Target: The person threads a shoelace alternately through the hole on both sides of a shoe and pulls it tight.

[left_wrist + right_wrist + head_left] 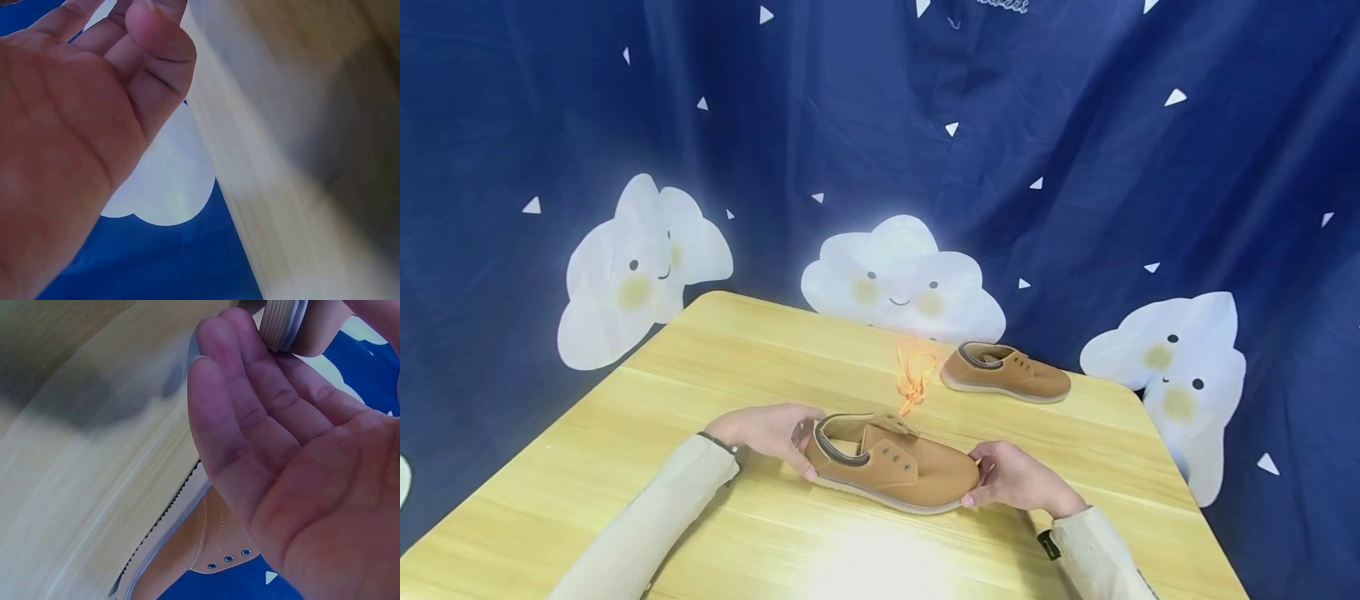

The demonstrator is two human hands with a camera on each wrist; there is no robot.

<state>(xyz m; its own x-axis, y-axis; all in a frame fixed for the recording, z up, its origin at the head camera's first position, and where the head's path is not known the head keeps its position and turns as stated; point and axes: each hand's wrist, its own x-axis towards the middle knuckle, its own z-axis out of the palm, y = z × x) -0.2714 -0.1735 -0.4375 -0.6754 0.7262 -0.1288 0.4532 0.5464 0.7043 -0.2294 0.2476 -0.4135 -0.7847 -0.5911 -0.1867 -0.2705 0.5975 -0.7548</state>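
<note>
A tan lace-up shoe (936, 468) without a lace is held just over or on the wooden table, its toe pointing right. My left hand (769, 429) grips it round the heel, thumb in front. At the toe, my right hand (1017, 475) pinches it between thumb and fingers. In the right wrist view the sole edge and toe (300, 328) show between the fingers and thumb of that hand (312, 475). The left wrist view shows the left palm (62, 119) and curled fingers; the held shoe is barely visible there.
A matching tan shoe (1018, 379), also unlaced, stands near the table's back edge. Beside it lies a loose bundle of orange shoelaces (913, 383). The wooden table (715, 367) ends at a dark blue curtain (880, 108) with white clouds.
</note>
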